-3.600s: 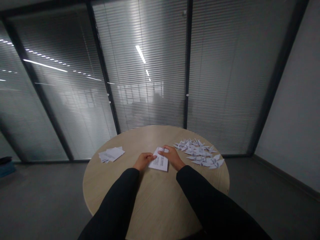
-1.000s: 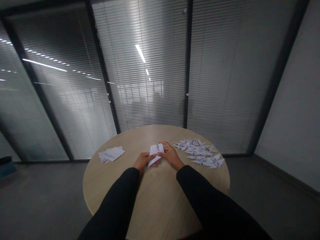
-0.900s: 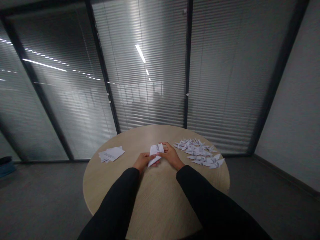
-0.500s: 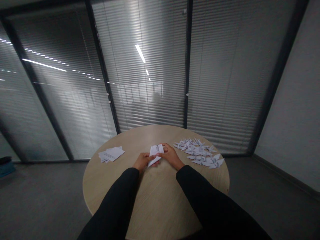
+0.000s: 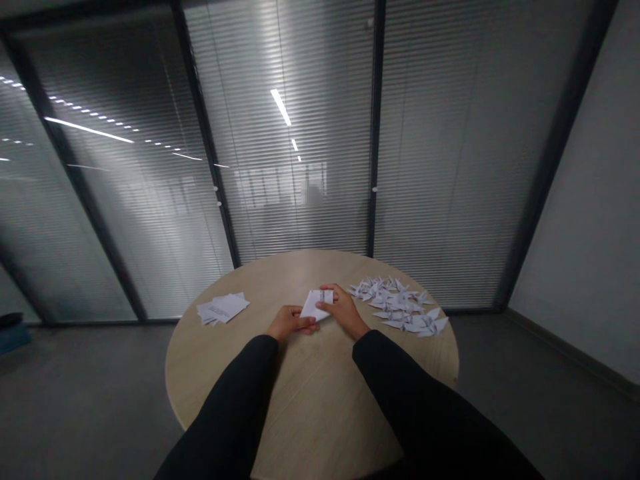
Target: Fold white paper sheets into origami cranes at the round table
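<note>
A small folded sheet of white paper [image 5: 317, 305] with printed text on it is held over the middle of the table. My right hand [image 5: 345, 312] pinches its right side, thumb on top and fingers behind. At the lower left corner, my left hand [image 5: 291, 321] has its thumb and fingers closed on the paper's edge. Right of my hands lie many folded paper cranes [image 5: 400, 307], bunched together. Flat printed paper sheets [image 5: 226, 308] rest in a loose, overlapping pile to the left.
The round wooden table [image 5: 310, 413] carries everything. Behind it stands a glass partition with blinds [image 5: 300, 213] and dark frames. A grey wall [image 5: 590, 233] rises on the right. A blue object [image 5: 14, 337] with a dark top sits on the floor at far left.
The folded paper has shifted slightly right and turned in my hands. My right hand moved a little right; my left hand now grips only the paper's lower left corner.
</note>
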`<state>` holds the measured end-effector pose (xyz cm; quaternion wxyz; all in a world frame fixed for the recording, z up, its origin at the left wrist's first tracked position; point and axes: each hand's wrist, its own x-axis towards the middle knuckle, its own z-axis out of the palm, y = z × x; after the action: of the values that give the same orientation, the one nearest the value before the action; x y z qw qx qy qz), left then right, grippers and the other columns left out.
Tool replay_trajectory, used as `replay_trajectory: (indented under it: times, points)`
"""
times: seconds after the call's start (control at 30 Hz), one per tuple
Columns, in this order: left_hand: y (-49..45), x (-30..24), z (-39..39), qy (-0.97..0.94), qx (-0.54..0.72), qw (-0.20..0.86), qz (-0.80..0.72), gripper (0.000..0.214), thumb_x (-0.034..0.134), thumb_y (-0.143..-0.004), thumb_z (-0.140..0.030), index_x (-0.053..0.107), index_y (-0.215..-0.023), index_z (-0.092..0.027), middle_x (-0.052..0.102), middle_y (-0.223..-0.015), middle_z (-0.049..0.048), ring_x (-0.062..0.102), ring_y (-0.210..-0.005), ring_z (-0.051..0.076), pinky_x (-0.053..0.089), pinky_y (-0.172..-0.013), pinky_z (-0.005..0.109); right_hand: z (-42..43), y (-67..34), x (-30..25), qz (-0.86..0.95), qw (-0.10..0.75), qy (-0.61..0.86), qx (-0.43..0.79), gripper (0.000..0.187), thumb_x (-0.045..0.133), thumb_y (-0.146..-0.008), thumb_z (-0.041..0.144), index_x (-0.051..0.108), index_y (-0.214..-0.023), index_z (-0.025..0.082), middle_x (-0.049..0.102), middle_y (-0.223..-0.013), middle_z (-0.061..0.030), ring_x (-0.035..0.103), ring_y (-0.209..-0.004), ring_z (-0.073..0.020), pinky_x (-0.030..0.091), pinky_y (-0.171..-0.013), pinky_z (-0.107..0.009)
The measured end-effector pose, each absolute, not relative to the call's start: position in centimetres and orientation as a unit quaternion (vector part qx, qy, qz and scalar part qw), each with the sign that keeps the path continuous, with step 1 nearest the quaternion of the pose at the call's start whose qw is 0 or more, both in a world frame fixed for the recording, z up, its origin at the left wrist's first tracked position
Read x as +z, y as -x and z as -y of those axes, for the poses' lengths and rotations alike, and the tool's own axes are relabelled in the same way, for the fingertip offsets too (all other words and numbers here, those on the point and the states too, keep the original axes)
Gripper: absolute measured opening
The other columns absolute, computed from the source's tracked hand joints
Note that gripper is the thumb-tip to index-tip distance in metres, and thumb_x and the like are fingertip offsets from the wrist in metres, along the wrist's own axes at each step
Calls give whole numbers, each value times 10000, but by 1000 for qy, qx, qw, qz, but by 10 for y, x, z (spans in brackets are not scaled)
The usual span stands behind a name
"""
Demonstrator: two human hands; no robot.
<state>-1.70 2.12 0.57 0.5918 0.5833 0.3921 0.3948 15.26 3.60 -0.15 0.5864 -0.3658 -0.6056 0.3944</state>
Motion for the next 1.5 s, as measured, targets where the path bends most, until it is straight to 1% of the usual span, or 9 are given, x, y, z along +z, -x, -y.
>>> replay_trajectory:
  times: [0.13,0.23,0.37,0.5,0.73,1.1,1.3,1.4,1.5]
  points:
    - [24,12,-24,-555,448,573,-404,413,844,-401,-313,661,-693,-86,683,-649,70,646,-611,168,515,-655,275,-36,-155,2,571,615,383,386,492,720,-565,286,524,-1003,176,639,-737,-7,606,-642,-155,465,-574,-259]
    - [28,15,-27,-533,503,543,-411,398,838,-410,-311,654,-694,-102,674,-624,55,640,-603,163,519,-655,283,-34,-155,3,567,619,383,386,485,720,-573,297,529,-1005,183,650,-778,-15,612,-661,-161,467,-589,-267]
    - [30,16,-29,-505,584,498,-394,388,827,-422,-316,637,-695,-117,641,-582,10,614,-566,133,516,-640,273,-29,-153,5,564,601,371,427,497,743,-548,308,532,-978,177,671,-786,-29,626,-661,-176,472,-604,-286]
    - [29,16,-29,-484,627,485,-370,367,810,-459,-326,625,-697,-116,649,-644,13,614,-610,121,508,-671,262,-28,-151,5,577,570,353,466,486,767,-513,293,540,-925,170,679,-788,-32,628,-655,-169,473,-608,-285]
    - [28,15,-30,-461,657,478,-357,401,771,-515,-411,652,-753,-112,649,-695,30,605,-630,128,510,-674,280,-32,-152,1,604,535,356,471,483,782,-492,293,550,-896,164,671,-757,-17,614,-618,-147,451,-573,-258]
    - [27,16,-28,-427,686,461,-366,385,701,-575,-480,555,-584,-124,535,-538,-18,518,-498,90,491,-544,237,-30,-149,3,626,499,340,494,492,797,-474,298,557,-880,158,668,-772,-16,611,-640,-147,432,-575,-245]
    - [25,13,-30,-433,704,391,-405,427,645,-604,-528,484,-506,-145,472,-462,-38,458,-419,82,452,-461,223,-28,-146,4,642,478,319,508,463,790,-493,309,570,-864,141,666,-771,-25,611,-646,-145,430,-577,-242]
    - [24,11,-31,-459,700,351,-420,442,592,-650,-552,467,-493,-159,446,-434,-43,433,-403,79,392,-414,194,-27,-144,4,643,476,313,512,466,793,-487,302,574,-863,135,669,-773,-30,614,-653,-143,440,-584,-242]
    - [24,9,-32,-482,693,311,-436,435,554,-695,-547,470,-495,-169,447,-423,-38,435,-411,86,362,-409,188,-24,-143,6,640,479,308,516,450,794,-488,296,578,-848,135,671,-760,-26,615,-650,-140,445,-584,-240]
